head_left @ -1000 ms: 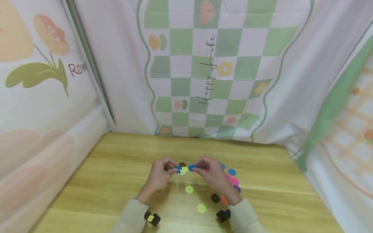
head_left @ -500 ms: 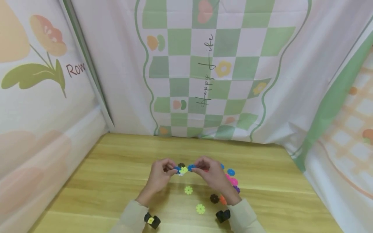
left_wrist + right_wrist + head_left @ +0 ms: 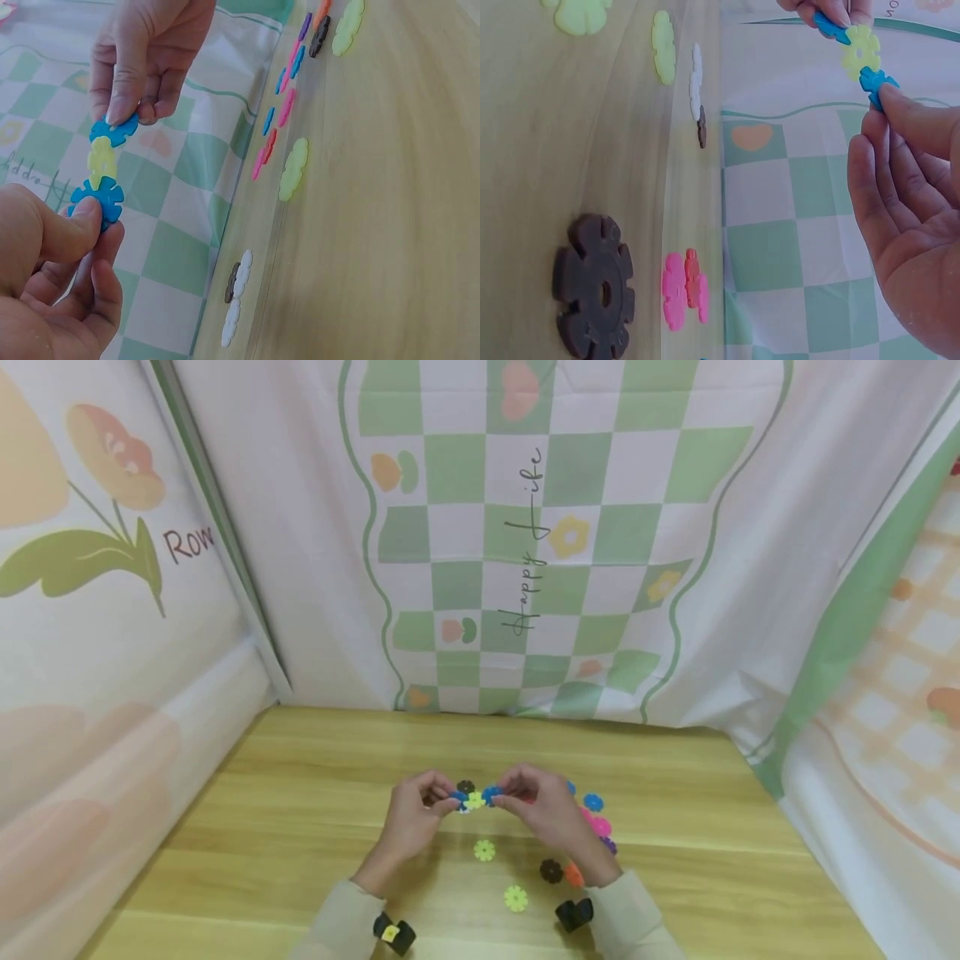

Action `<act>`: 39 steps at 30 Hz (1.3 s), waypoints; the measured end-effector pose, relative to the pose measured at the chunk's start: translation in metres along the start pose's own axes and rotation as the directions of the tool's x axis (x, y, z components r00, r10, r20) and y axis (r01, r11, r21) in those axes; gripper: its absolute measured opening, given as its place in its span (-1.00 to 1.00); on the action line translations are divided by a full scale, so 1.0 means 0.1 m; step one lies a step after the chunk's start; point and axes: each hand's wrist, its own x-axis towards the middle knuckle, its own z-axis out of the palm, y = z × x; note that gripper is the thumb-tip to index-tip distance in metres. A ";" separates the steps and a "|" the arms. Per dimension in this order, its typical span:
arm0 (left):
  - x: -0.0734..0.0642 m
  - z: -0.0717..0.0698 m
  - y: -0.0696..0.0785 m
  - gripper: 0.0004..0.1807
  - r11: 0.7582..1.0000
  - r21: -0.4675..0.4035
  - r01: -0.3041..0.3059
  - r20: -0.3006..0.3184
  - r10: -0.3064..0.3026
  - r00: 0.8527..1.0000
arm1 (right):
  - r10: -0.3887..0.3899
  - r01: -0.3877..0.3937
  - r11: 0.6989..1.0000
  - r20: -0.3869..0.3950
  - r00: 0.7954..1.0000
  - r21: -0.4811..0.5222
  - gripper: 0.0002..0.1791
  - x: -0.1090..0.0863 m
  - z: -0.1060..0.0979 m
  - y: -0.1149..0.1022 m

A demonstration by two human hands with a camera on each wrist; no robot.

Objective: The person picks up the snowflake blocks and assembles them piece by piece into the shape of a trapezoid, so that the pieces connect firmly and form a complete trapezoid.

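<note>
Head view, lower centre — left hand point(image 3: 416, 811) pinched one blue disc point(image 3: 461, 797), right hand point(image 3: 543, 802) another blue disc point(image 3: 491, 794) — a yellow disc point(image 3: 475, 800) between, touching both.

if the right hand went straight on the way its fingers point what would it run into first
Past the blue flower-shaped plastic piece it pinches, the right hand would likely meet the yellow-green flower-shaped plastic piece first; they seem to touch, though whether they interlock is unclear.
</note>
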 end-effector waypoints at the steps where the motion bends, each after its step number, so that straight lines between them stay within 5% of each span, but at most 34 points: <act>1: -0.01 0.00 0.00 -0.91 1.000 0.006 0.004 0.000 -0.004 1.000 | -0.001 0.001 1.000 -0.001 1.000 -0.003 -0.87 0.00 0.01 0.00; 11: -0.08 0.01 0.02 -0.84 0.998 0.014 0.062 -0.089 -0.060 0.994 | 0.046 -0.042 0.997 -0.056 0.997 0.071 -0.91 0.00 0.19 -0.04; 17: 0.01 -0.02 0.02 -0.89 0.999 -0.005 0.049 -0.122 -0.049 0.991 | 0.080 -0.075 0.994 -0.064 0.995 0.076 -0.85 0.03 0.19 -0.01; 23: 0.11 -0.22 -0.01 -0.92 0.997 0.017 0.072 -0.179 -0.067 0.982 | 0.097 -0.090 0.993 0.102 0.990 -0.072 -0.66 0.20 0.20 -0.01; 31: 0.15 -0.44 -0.07 -0.91 0.996 0.022 0.083 -0.246 -0.075 0.966 | -0.034 0.151 0.937 0.349 0.937 -0.314 -0.67 0.61 0.42 0.05; 39: 0.16 -0.48 -0.10 -0.89 0.994 0.060 0.092 -0.282 -0.072 0.957 | -0.041 0.233 0.892 0.445 0.894 -0.387 -0.88 0.82 0.66 0.09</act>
